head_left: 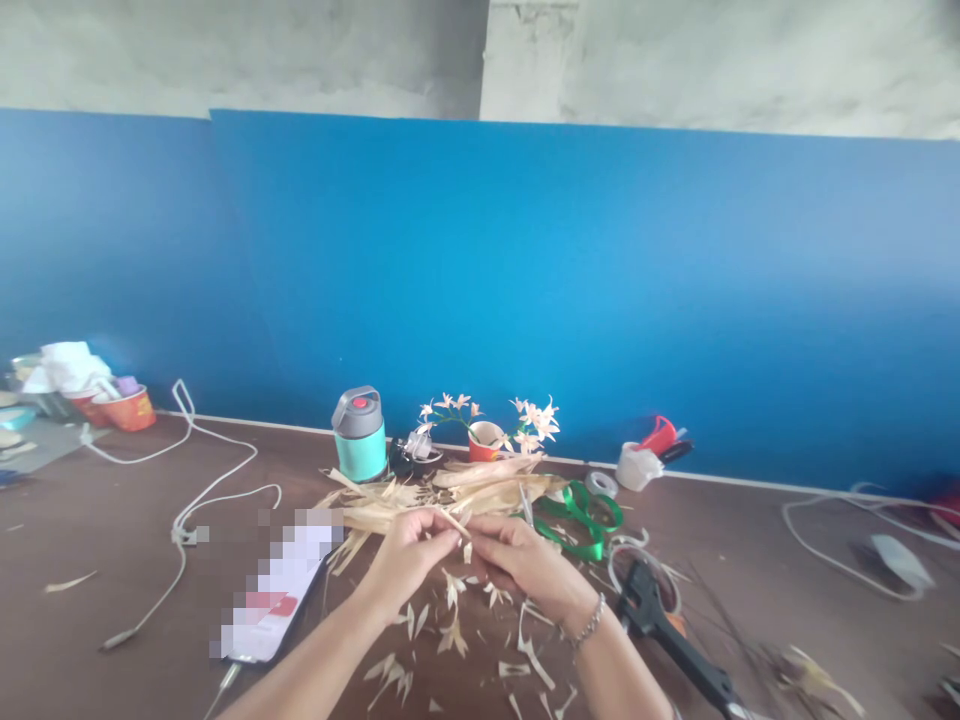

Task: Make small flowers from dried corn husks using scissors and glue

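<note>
A narrow pale strip of dried corn husk runs between my two hands. My left hand pinches one end between thumb and fingertips. Closed on the other end is my right hand, with a bracelet at its wrist; some of its fingers are hidden. Below the hands, small cut husk flowers and petal scraps lie scattered on the brown table. Just beyond them spreads a pile of dried husks. Finished-looking cream flowers on green stems lean out of a paper cup.
Left of my arm lies a phone with a cable. A turquoise jar stands at the back. To the right are green ribbon, a tape roll, a black glue gun and a white pot. A blue partition borders the table.
</note>
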### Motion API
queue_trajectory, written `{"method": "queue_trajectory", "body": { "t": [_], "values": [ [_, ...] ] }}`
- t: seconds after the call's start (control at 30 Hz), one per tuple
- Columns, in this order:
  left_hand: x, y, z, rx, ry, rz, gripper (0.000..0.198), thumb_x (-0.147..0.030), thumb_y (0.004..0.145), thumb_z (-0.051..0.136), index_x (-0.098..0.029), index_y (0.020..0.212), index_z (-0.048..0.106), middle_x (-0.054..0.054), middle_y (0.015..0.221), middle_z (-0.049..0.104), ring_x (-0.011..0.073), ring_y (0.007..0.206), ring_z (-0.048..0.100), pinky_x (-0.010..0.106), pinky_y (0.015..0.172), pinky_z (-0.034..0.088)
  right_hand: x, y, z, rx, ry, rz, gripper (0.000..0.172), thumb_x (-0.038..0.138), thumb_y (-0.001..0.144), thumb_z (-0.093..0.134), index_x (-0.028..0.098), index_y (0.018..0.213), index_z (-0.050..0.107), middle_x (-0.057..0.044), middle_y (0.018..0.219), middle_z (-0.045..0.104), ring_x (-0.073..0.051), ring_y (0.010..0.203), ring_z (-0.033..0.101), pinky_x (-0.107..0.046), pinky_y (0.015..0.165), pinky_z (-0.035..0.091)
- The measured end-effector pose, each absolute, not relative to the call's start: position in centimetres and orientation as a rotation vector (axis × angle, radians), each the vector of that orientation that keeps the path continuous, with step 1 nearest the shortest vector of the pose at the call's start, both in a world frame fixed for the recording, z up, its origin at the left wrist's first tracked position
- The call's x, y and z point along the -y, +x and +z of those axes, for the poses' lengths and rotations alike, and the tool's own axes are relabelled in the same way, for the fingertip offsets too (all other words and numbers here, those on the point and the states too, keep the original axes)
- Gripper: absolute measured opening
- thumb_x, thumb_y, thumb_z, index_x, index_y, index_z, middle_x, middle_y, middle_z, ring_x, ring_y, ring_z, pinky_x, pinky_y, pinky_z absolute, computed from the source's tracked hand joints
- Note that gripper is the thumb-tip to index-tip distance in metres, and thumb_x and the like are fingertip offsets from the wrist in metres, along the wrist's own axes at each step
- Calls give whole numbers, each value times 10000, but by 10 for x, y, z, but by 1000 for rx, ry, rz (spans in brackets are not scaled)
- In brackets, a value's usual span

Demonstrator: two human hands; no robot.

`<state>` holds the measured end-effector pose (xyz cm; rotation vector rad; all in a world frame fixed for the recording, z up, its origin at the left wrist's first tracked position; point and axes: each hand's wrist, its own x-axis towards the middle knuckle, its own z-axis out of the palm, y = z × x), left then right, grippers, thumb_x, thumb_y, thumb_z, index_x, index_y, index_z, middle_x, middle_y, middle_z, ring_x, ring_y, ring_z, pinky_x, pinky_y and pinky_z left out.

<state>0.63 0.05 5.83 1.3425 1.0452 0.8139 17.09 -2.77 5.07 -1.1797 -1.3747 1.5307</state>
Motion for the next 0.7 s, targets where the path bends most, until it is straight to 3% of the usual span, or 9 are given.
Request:
{"method": "queue_trajectory", "body": {
  "t": [0.13,0.23,0.33,0.4,0.5,0.7],
  "values": [
    [-1,9,51,-1047,1288,877,124,-269,636,590,-158,590,615,-5,579,585,147,594,519,253,607,372,27,166,51,1391,-1286,1419,296,323,791,553,189,1017,689,48,495,488,-41,381,265,-182,390,213],
    [-1,10,45,-1093,1229,919,131,-261,624,585,-159,542,588,-4,547,569,144,569,507,252,580,363,27,159,46,1531,-1347,1148,300,262,830,476,201,1015,703,15,535,553,-91,453,423,-211,475,373],
    [-1,11,41,-1086,1129,980,168,-260,614,598,-160,492,542,-16,504,538,131,545,492,243,566,358,29,152,40,1735,-1393,793,388,149,829,402,211,1113,658,-43,756,678,-164,688,596,-267,678,471],
    [-1,12,39,-1076,1044,1003,186,-267,612,608,-160,486,523,-28,484,518,121,520,482,238,548,361,32,146,37,1894,-1495,539,507,62,770,401,221,1215,581,-72,918,690,-192,832,622,-278,763,468],
    [-2,12,35,-1063,922,982,162,-276,614,619,-161,535,537,-34,490,521,122,493,489,244,521,379,36,136,33,2071,-1705,244,637,20,721,421,243,1316,467,-89,978,668,-201,839,635,-258,716,476],
    [-2,12,34,-1084,926,952,175,-277,629,602,-177,505,529,-30,474,512,136,477,489,263,517,366,33,135,25,2095,-1870,34,615,77,764,473,241,1353,406,-98,956,654,-182,778,645,-214,630,465]
  ]
}}
